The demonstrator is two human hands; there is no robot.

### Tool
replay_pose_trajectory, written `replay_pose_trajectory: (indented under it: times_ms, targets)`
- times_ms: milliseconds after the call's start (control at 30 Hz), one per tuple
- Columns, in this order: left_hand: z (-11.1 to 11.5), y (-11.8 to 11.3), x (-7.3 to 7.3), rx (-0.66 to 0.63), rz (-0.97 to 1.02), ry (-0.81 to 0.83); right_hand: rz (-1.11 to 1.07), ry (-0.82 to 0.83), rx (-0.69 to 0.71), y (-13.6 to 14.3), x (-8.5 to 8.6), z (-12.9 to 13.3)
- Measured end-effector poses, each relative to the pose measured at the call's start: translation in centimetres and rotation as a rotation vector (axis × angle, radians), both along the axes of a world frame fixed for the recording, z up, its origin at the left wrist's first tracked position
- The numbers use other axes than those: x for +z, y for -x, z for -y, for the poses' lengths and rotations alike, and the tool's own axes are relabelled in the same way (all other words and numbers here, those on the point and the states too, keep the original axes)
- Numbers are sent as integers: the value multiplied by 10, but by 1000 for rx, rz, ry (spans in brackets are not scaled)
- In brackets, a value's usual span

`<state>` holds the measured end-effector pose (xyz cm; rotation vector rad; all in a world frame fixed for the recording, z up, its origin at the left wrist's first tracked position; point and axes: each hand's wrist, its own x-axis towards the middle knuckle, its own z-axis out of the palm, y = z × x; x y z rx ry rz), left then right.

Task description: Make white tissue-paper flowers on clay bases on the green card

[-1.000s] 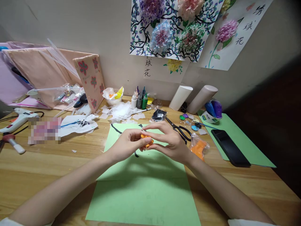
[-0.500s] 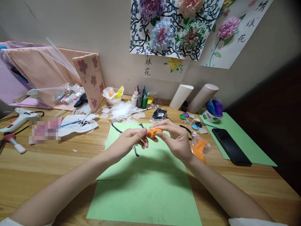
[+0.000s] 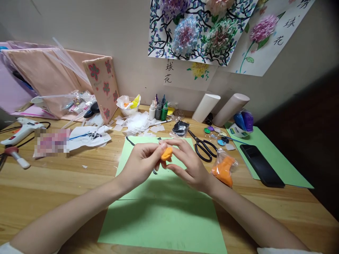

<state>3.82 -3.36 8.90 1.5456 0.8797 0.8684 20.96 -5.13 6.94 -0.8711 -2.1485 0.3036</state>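
Observation:
A small lump of orange clay (image 3: 166, 154) is held above the green paper (image 3: 164, 222). My left hand (image 3: 140, 162) pinches it between thumb and fingers from the left. On its right side is my right hand (image 3: 189, 164), its fingers spread and curved around the lump, the fingertips close to it. Black strips (image 3: 130, 141) show on the paper behind the hands, partly hidden by them. More orange clay (image 3: 224, 170) lies in a clear bag beside my right wrist.
Black-handled scissors (image 3: 203, 146) lie behind my right hand, near a black clay packet (image 3: 180, 128). A phone (image 3: 262, 165) is at the right, a glue gun (image 3: 21, 131) at the left. Paint bottles (image 3: 158, 111) and white scraps (image 3: 136, 122) are at the back.
The orange lump has shifted slightly left and turned. My right hand's fingers have opened away from it, and the scissors and the bag of orange clay show more fully.

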Motion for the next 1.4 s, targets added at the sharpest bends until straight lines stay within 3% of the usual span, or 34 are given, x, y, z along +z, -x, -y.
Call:
replay_pose_trajectory:
  times_ms: [300, 400, 533, 633, 700, 833, 900, 967, 1067, 1200, 1400]
  targets:
    - [1, -2, -13, 71, -65, 16, -160, -100, -150, 10, -7, 8]
    - [-5, -3, -16, -39, 27, 129, -85, -197, -211, 10, -6, 7]
    - [-15, -2, -15, -163, 238, 396, 79, -300, -251, 8, -8, 0]
    - [-18, 1, -11, -176, 289, 541, 130, -270, -201, 4, -10, -4]
    - [-16, 5, -8, -192, 264, 568, 59, -158, -158, 0, -10, -2]
    - [-1, 25, -16, -166, 54, 416, -239, 296, -113, -8, -18, 8]
    - [10, 38, -27, -100, -122, 247, -293, 518, -68, -10, -28, 14]
    - [20, 50, -42, -112, -314, 135, -273, 642, -29, -8, -42, 18]
    - [29, 61, -62, -152, -530, 40, -266, 633, -46, -2, -61, 19]
    - [33, 63, -74, -173, -567, -13, -260, 550, -57, 5, -74, 18]
    - [31, 63, -80, -155, -546, -39, -60, 161, 6, 5, -86, 25]
